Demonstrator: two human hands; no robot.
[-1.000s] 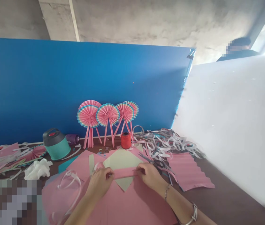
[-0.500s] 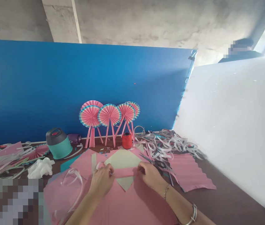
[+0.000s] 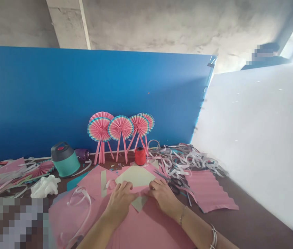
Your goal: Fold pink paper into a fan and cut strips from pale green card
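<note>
Head view, pink strip: a narrow band of pink paper [image 3: 139, 190] lies between the two hands, over the lower part of a pale green sheet [image 3: 136, 174].
Left hand: its grip [image 3: 117, 204] appears closed, thumb and fingers pinching the strip's left end.
Right hand: its grip [image 3: 165, 197] appears pinched on the right end; the fingertips partly hide the contact.
Strip risk: uneven pressure between the two grips could skew a crease or buckle the short visible span; pulling outward too hard could tear the thin paper.
Pale green sheet: lying just under both grips, it could slide or turn if a palm drags on it, since nothing visible pins it.
Pink sheets: the broad paper [image 3: 151, 224] nearer the wearer than the grips could wrinkle under a leaning forearm.
Scissors: lying just beyond the right grip, the pair [image 3: 164, 176] could nick fingers or paper if that hand swings outward.
Ribbon tangle: the pale curls [image 3: 182, 162] beyond and right of the right grip could snag on the wrist's bracelet [image 3: 182, 215].
Red spool: standing beyond the grips, it [image 3: 140, 157] could tip if a hand reaches forward carelessly.
</note>
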